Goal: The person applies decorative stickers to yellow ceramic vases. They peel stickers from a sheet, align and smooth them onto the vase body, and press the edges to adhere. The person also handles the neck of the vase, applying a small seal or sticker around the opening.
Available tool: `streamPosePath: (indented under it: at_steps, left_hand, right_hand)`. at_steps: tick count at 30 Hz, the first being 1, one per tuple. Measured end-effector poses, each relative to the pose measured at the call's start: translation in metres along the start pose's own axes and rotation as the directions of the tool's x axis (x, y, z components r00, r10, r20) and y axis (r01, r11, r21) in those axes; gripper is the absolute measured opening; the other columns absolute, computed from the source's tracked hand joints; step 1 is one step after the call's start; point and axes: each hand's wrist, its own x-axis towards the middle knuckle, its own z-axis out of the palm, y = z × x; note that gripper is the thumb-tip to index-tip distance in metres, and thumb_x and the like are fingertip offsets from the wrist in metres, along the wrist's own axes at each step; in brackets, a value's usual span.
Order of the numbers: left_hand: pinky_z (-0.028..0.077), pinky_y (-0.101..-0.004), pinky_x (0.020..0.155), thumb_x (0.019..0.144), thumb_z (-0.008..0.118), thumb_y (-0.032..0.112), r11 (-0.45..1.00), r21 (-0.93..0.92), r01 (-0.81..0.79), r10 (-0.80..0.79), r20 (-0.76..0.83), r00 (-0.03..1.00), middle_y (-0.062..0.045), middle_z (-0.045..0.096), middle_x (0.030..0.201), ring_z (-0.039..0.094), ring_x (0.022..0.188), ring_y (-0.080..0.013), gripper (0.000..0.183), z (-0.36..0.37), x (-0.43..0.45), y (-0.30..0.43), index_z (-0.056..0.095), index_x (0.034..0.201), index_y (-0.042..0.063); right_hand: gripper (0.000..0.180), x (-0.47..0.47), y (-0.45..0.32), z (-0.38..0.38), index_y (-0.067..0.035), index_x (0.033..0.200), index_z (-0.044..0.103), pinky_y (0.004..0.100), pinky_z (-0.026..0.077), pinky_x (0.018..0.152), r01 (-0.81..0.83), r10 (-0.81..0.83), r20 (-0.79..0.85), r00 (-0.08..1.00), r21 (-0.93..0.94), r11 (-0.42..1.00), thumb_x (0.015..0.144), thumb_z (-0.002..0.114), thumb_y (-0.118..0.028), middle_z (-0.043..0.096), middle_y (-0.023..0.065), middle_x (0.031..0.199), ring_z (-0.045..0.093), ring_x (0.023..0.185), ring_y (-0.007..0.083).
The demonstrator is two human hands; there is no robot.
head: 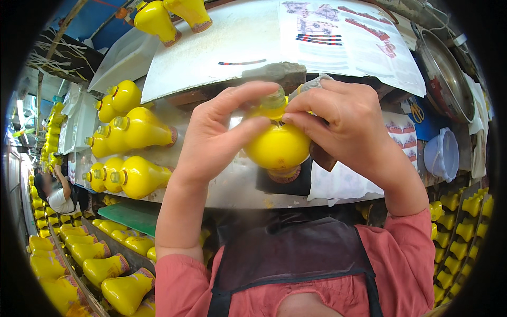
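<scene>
A glossy yellow glass bottle [276, 148] with a clear threaded neck stands before me, its patterned base on a black pad [263, 183]. My left hand [222, 128] curves around the neck side, thumb and fingers apart and blurred. Whether it grips the bottle cannot be told. Fingertips of my right hand [336, 111] are pinched together at the base of the neck. Held in that palm is a tool with a grey cloth-wrapped end [311, 86]; a brown flat end [323, 157] shows below the hand. What the fingertips pinch is hidden.
More yellow bottles [138, 176] stand at left. Printed decal sheets [317, 23] and a loose strip [242, 62] lie on the white board [222, 35]. A grey stone-like block [273, 73] sits at its edge. At right are scissors [416, 113], a bucket [441, 154] and a metal basin [445, 75]. A person [59, 194] works far left.
</scene>
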Motion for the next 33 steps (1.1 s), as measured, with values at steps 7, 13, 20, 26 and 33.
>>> streamPosePath:
  at_steps: [7, 13, 20, 26, 33]
  left_hand:
    - [0.047, -0.0307, 0.102, 0.088, 0.075, 0.004, 0.999, 0.027, -0.024, 0.024, -0.001, 1.0, -0.002, 0.072, 0.114, 0.062, 0.108, -0.0113, 0.041, -0.002, 0.004, -0.004, 0.073, 0.129, 0.007]
    - [0.048, -0.0303, 0.1, 0.087, 0.076, 0.004, 0.999, 0.024, -0.026, 0.026, -0.001, 1.0, -0.002, 0.072, 0.112, 0.062, 0.106, -0.011, 0.041, -0.002, 0.005, -0.005, 0.073, 0.128, 0.007]
    - [0.048, -0.0303, 0.1, 0.087, 0.076, 0.004, 0.999, 0.026, -0.042, 0.042, -0.001, 0.999, -0.002, 0.073, 0.112, 0.062, 0.106, -0.011, 0.041, -0.002, 0.006, -0.006, 0.074, 0.128, 0.007]
    - [0.048, -0.03, 0.1, 0.086, 0.076, 0.004, 1.0, 0.015, -0.025, 0.025, -0.003, 1.0, -0.001, 0.073, 0.112, 0.061, 0.105, -0.01, 0.041, -0.001, 0.007, -0.005, 0.074, 0.127, 0.006]
    - [0.048, -0.0289, 0.1, 0.086, 0.075, 0.003, 0.999, 0.03, 0.022, -0.023, 0.012, 1.0, 0.001, 0.073, 0.115, 0.06, 0.105, -0.0086, 0.04, -0.004, 0.008, 0.002, 0.074, 0.126, 0.004]
  right_hand:
    - [0.009, 0.002, -0.007, 0.001, -0.004, 0.087, 0.076, 0.0304, 0.047, 0.052, -0.089, 0.092, -0.025, 0.995, 0.084, 0.992, 0.081, 0.083, -0.006, 0.066, 0.0074, 0.069, 0.063, 0.056, 0.0179]
    - [0.007, 0.001, -0.009, 0.003, -0.003, 0.087, 0.077, 0.0283, 0.045, 0.051, -0.142, 0.148, -0.045, 0.988, 0.123, 0.982, 0.082, 0.082, -0.006, 0.067, 0.0069, 0.069, 0.062, 0.053, 0.0143]
    - [0.005, -0.003, -0.007, 0.007, -0.003, 0.086, 0.076, 0.0274, 0.045, 0.051, -0.155, 0.164, -0.064, 0.984, 0.126, 0.98, 0.083, 0.08, -0.004, 0.069, 0.0072, 0.071, 0.062, 0.053, 0.0133]
    - [0.005, -0.006, -0.009, 0.012, -0.003, 0.087, 0.076, 0.0256, 0.045, 0.052, -0.224, 0.239, -0.073, 0.968, 0.164, 0.961, 0.084, 0.08, -0.004, 0.071, 0.0068, 0.076, 0.061, 0.054, 0.0105]
    - [0.008, -0.003, -0.006, 0.005, -0.002, 0.087, 0.075, 0.0236, 0.043, 0.052, -0.269, 0.277, 0.008, 0.961, 0.267, 0.925, 0.083, 0.081, -0.006, 0.069, 0.0046, 0.077, 0.058, 0.052, 0.0075]
